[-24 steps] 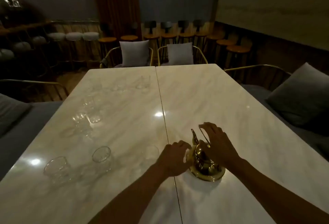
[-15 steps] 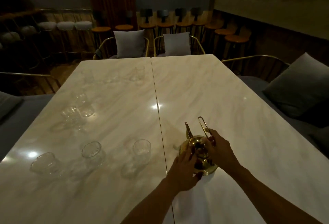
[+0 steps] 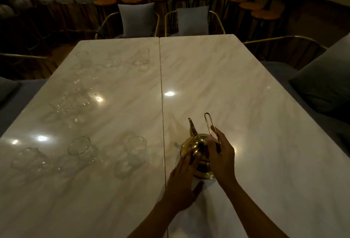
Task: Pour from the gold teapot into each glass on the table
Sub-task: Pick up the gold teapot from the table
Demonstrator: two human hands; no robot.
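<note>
The gold teapot (image 3: 198,149) stands on the marble table (image 3: 246,105) just right of the centre seam, spout pointing away, its tall wire handle raised. My right hand (image 3: 221,154) holds the lower part of that handle, thumb against the lid. My left hand (image 3: 181,186) lies with straight fingers against the pot's near left side. Several clear glasses stand on the table's left half: the nearest glass (image 3: 135,146) left of the pot, another glass (image 3: 78,146) beyond it, a third glass (image 3: 30,159) near the left edge, and more farther back, faint in the dim light.
Gold-framed chairs with grey cushions (image 3: 136,19) stand at the far end and along both sides. A large grey cushion (image 3: 325,78) sits at the right. Bar stools (image 3: 265,14) line the back wall. The room is dim.
My view has tilted down. My right hand has gone from over the pot to holding the raised handle. My left hand has slid round to the pot's near side, fingers straightened.
</note>
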